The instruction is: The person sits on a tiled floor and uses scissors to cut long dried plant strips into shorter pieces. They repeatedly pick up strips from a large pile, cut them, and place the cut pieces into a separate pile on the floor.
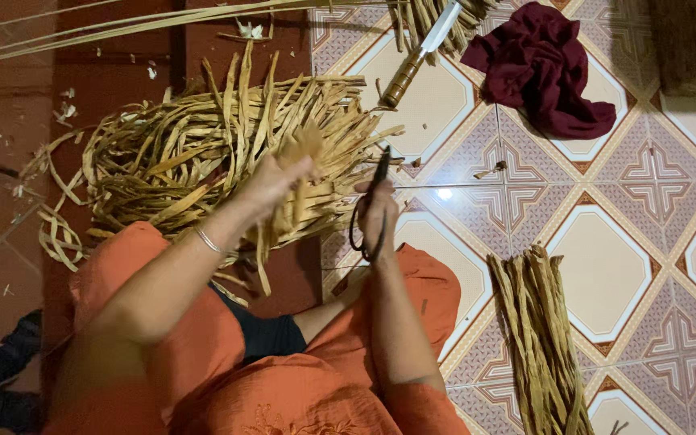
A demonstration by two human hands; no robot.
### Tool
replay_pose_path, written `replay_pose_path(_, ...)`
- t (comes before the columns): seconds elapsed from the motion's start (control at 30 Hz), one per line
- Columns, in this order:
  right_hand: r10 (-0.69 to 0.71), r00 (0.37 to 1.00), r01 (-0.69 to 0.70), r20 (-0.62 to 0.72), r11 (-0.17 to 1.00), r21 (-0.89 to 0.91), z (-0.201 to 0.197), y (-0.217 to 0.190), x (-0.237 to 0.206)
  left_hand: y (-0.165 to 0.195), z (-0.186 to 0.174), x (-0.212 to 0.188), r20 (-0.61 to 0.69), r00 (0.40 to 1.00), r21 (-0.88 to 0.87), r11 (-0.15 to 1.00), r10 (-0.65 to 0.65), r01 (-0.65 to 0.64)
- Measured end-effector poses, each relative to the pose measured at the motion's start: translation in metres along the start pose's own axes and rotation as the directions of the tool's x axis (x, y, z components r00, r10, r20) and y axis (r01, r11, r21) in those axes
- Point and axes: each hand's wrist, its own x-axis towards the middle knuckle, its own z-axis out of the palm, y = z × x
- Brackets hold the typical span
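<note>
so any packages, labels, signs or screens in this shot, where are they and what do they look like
None: no package, label, sign or screen shows.
What is there instead:
dried strips: tan tangled pile on the floor, ahead of the left hand.
scissors: dark, in the right hand.
knife: wooden handle, pale blade, on the patterned tiles.
cloth: crumpled maroon heap, top right.
bundle: straight tan strips, lower right.

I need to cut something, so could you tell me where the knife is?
The knife lies on the tiled floor at the top, between the maroon cloth and the strip pile.
</note>
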Motion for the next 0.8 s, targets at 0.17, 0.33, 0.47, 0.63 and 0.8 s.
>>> replay_pose_path(0.17, 0.112, 0.994, -0.111, 0.010, 0.967, 0.231, -0.009, -0.017, 0.006, 0.019, -0.061, 0.028, -0.434, 0.898, -0.222, 0.975, -0.069, -0.033)
replay_pose_path(0.33, 0.035, 0.997, -0.048, 0.062, 0.974, 0.219, -0.001, -0.018, 0.008, -0.010, -0.112, 0.060, -0.581, 0.813, 0.100, 0.995, 0.037, 0.026)
replay_pose_path(0.47, 0.025, 0.996, -0.044, 0.091, 0.975, 0.219, 0.003, -0.009, 0.010, -0.034, -0.124, 0.086, -0.656, 0.721, 0.063, 0.935, -0.225, 0.349)
replay_pose_path(0.63, 0.045, 0.995, -0.063, 0.092, 0.979, 0.196, 0.006, -0.002, 0.016, -0.058, -0.119, 0.103, -0.659, 0.713, 0.083, 0.919, -0.239, 0.385)
replay_pose_path(0.8, 0.021, 0.993, -0.034, 0.120, 0.993, 0.113, 0.011, -0.004, 0.019, -0.066, -0.115, 0.119, -0.648, 0.762, 0.433, 0.822, -0.002, 0.371)
